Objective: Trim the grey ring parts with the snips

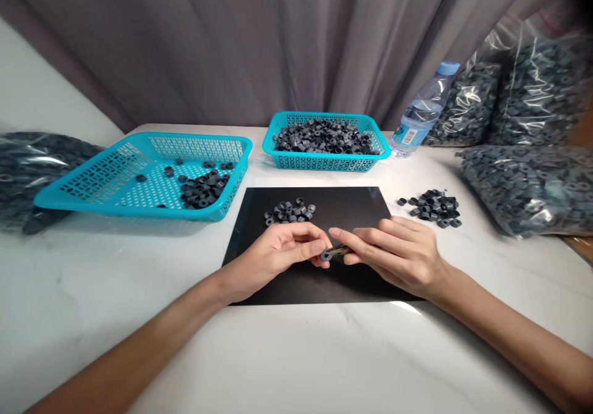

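With left hand (280,250), gripping one small dark grey ring-shaped piece (325,256) between thumb and fingertips, hole in view. With right hand (403,254), gripping slim metal tool (341,249), pointed left and meeting the ring-shaped piece; cannot tell whether at rim or in hole, nor the tool's type, being mostly covered by fingers. Both held over thin black rectangular mat (282,291) on white marble-patterned tabletop (301,364).

Just beyond left fingers, on mat: loose heap of grey pieces (290,212). Right of right fingers, off mat: second loose heap (438,209).

Beyond left fingers, farther left: large turquoise perforated plastic basket (115,211), with pieces mostly at near right corner. Straight beyond fingers: smaller turquoise perforated basket (324,162), heaped with pieces. Beyond right fingers: clear plastic bottle with blue cap (419,117). Farther right: clear plastic bags packed with grey pieces (537,194).
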`<state>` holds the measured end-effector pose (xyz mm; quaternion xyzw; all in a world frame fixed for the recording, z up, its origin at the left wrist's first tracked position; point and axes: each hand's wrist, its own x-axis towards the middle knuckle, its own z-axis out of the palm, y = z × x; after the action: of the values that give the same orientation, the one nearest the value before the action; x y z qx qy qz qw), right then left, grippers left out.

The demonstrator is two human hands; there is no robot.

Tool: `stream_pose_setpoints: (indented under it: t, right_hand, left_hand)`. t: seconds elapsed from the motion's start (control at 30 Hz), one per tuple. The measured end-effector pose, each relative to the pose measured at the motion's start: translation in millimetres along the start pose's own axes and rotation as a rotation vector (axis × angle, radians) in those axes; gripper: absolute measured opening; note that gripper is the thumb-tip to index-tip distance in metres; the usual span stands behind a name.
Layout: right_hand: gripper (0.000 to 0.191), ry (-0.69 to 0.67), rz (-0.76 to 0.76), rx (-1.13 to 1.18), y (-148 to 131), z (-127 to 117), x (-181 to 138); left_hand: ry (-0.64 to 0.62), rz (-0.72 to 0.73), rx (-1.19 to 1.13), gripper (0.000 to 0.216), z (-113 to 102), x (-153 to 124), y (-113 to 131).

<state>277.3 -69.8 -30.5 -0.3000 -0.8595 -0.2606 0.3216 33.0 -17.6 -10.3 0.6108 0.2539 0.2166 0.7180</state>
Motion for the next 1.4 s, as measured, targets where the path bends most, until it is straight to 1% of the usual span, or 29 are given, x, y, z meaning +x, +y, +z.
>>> stream_pose_setpoints:
  t: [0.13, 0.3, 0.63, 0.83, 0.97, 1.07, 1.4]
  right_hand:
    - [0.035, -0.021, -0.014, 0.009, 0.4, -0.9, -0.5]
    - [0.032, -0.028, -0.034, 0.020, 1.2, -1.7, 0.4]
    - [0.032, -0.033, -0.028, 0.043, 1.4, -2.3, 0.4]
    - [0.026, -0.026, -0.018, 0.067, 0.0, -3.1, 1.4]
    - [0.022, -0.018, 0.019, 0.099, 0.3, -4.2, 1.9]
    - [0.025, -0.030, 0.035, 0.102, 1.7, -5.0, 2.0]
    - [0.030, -0.089, -0.003, 0.075, 3.4, -4.5, 0.9]
  left_hand:
    - [-0.012, -0.017, 0.005, 0.013, -1.0, 0.7, -2.1]
    - [-0.028, -0.030, 0.017, 0.013, -1.9, -0.4, -4.4]
    - [-0.046, 0.007, 0.025, 0.013, -2.8, 0.2, -5.0]
    - [-0.049, 0.006, 0.034, 0.013, -1.9, 0.5, -3.9]
    - [-0.034, -0.008, 0.027, 0.012, -1.0, 1.0, -3.1]
    - [-0.020, -0.026, 0.024, 0.013, -0.7, 1.0, -3.4]
    - [-0.007, -0.016, 0.038, 0.013, -1.5, 1.1, -2.1]
